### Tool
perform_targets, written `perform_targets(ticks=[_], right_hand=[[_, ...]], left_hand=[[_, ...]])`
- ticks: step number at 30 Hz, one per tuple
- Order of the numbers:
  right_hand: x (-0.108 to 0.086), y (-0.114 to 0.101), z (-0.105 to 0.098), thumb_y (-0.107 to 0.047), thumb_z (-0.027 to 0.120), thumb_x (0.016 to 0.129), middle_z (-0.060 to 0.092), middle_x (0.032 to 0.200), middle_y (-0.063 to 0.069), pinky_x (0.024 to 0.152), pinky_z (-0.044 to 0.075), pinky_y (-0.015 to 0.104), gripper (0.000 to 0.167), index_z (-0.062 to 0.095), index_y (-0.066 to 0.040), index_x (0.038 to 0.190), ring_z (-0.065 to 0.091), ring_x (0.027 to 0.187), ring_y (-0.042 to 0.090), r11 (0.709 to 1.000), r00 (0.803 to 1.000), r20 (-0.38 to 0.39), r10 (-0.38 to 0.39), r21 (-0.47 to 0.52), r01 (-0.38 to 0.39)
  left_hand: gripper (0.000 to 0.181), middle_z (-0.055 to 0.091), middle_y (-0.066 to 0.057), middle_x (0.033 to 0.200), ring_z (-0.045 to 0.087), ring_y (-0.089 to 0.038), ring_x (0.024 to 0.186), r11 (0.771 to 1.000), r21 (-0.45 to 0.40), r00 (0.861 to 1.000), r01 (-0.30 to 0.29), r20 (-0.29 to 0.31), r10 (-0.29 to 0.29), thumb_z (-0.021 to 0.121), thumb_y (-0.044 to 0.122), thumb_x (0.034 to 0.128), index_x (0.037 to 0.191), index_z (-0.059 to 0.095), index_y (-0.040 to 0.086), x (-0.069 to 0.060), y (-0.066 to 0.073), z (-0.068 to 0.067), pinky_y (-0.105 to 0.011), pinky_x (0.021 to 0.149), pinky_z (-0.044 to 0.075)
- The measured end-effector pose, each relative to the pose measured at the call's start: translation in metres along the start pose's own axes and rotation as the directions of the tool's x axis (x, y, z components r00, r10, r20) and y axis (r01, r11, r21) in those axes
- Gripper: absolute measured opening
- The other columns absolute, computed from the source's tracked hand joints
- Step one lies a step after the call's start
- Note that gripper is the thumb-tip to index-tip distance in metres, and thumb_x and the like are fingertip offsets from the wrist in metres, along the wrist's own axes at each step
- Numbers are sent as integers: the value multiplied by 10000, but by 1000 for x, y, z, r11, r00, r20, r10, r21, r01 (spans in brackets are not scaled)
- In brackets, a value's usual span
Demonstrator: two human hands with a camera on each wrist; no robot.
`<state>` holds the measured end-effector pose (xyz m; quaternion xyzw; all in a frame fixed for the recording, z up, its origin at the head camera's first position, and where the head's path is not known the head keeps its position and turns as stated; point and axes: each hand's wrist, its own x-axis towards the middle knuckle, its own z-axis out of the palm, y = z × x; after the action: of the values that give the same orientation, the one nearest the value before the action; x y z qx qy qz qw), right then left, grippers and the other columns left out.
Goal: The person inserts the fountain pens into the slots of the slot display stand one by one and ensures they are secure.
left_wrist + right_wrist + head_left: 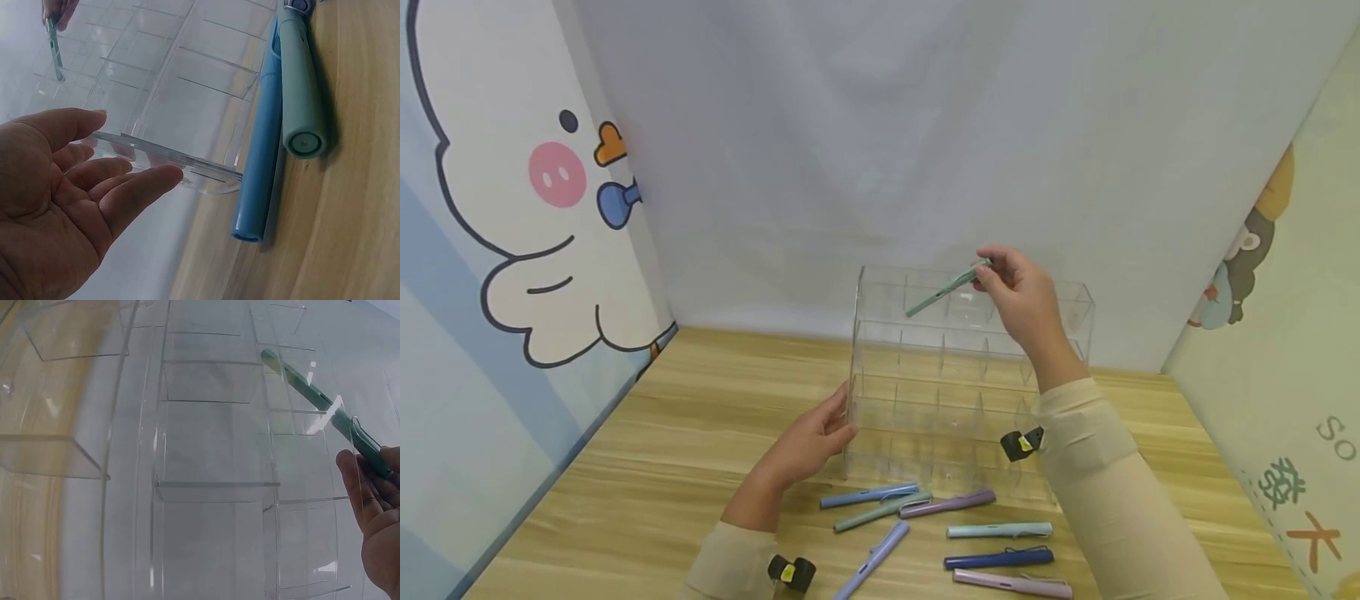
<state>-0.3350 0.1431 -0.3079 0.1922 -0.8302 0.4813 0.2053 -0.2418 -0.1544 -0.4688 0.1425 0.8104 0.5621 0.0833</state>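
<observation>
My right hand (pixel 1024 296) pinches a green pen (pixel 946 292) near its clip end, between thumb and fingertips. The pen slants down to the left above the top row of a clear acrylic rack (pixel 958 328) with stepped, divided compartments. Through the clear panels in the right wrist view, the green pen (pixel 309 394) shows behind dividers. My left hand (pixel 808 440) rests at the rack's left side, its fingers loosely extended; in the left wrist view they touch or nearly touch the side panel's edge (pixel 169 152).
In front of the rack lie a blue pen (pixel 865 496), another green pen (pixel 872 515), a purple pen (pixel 951 503), a lavender pen (pixel 876 558), a pale blue pen (pixel 996 530), a dark blue pen (pixel 996 559) and a pink pen (pixel 1011 582). A white curtain (pixel 760 208) hangs behind.
</observation>
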Motion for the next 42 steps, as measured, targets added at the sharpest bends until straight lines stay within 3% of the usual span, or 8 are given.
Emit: perform_targets(ticks=[10, 13, 16, 19, 26, 32, 38, 42], right_hand=[[-2, 2, 3, -283, 582, 1003, 704, 1029, 90, 851, 565, 222, 332, 617, -103, 1280, 703, 943, 190, 998, 998, -28, -65, -27, 64], [-4, 2, -1, -285, 598, 992, 662, 1207, 75, 933, 549, 272, 406, 557, -117, 1360, 659, 1088, 197, 998, 998, -23, -66, -17, 66], [-7, -1, -8, -285, 611, 982, 515, 1432, 39, 1029, 499, 336, 535, 434, -141, 1465, 546, 1277, 196, 998, 998, -22, -65, 14, 65], [-16, -12, -17, -251, 611, 980, 382, 1532, 24, 1080, 457, 388, 624, 322, -142, 1522, 439, 1379, 192, 996, 997, -39, -66, 63, 69], [-62, -39, -34, -50, 568, 973, 243, 1590, 80, 1106, 399, 496, 689, 191, -38, 1549, 354, 1425, 293, 983, 987, -33, -158, 89, 161], [-108, -12, -39, 64, 621, 902, 253, 1594, 38, 1068, 443, 248, 801, 201, -109, 1562, 395, 1398, 275, 969, 971, -5, -241, 62, 241], [-153, 8, -47, 14, 667, 896, 318, 1569, 23, 1002, 456, 148, 831, 223, -196, 1566, 462, 1347, 167, 981, 982, 64, -179, -63, 182], [-170, 15, -53, -61, 691, 911, 440, 1474, 19, 949, 521, 222, 712, 345, -205, 1516, 543, 1256, 168, 981, 984, 139, -112, -141, 132]], left_hand=[[683, 275, -115, 1603, 406, -315, 1403, 1000, -1, 1000, 3, 5, -3, 536, 219, 1028, 1588, 147, 251, 1, -1, 0, -439, 1006, 506], [695, 279, -109, 1603, 409, -305, 1403, 1000, 5, 1000, 11, 9, -11, 547, 273, 1022, 1587, 142, 276, 1, -3, 2, -431, 1004, 509], [704, 286, -106, 1601, 413, -302, 1401, 1000, 6, 1000, 20, 10, -20, 557, 308, 1014, 1584, 144, 296, 1, -5, 3, -429, 998, 514], [705, 297, -110, 1596, 416, -310, 1398, 1000, -1, 1000, 21, 7, -21, 560, 298, 1013, 1585, 148, 287, 1, -6, 3, -435, 994, 517], [699, 259, -82, 1613, 396, -317, 1409, 1000, 11, 1000, 25, 10, -25, 550, 260, 1021, 1588, 140, 270, 2, -8, 1, -427, 1008, 507], [721, 232, -69, 1621, 389, -323, 1411, 1000, 19, 1000, 14, 17, -14, 558, 323, 1012, 1590, 133, 251, 2, -7, 0, -429, 1018, 498], [722, 236, -101, 1619, 383, -336, 1413, 1000, 11, 999, 10, 34, -11, 552, 327, 1014, 1592, 128, 241, 3, -7, 1, -442, 1017, 497], [725, 217, -98, 1624, 366, -331, 1423, 1000, 7, 999, 7, 42, -7, 550, 341, 1013, 1591, 122, 252, 3, -6, 0, -443, 1027, 491]])
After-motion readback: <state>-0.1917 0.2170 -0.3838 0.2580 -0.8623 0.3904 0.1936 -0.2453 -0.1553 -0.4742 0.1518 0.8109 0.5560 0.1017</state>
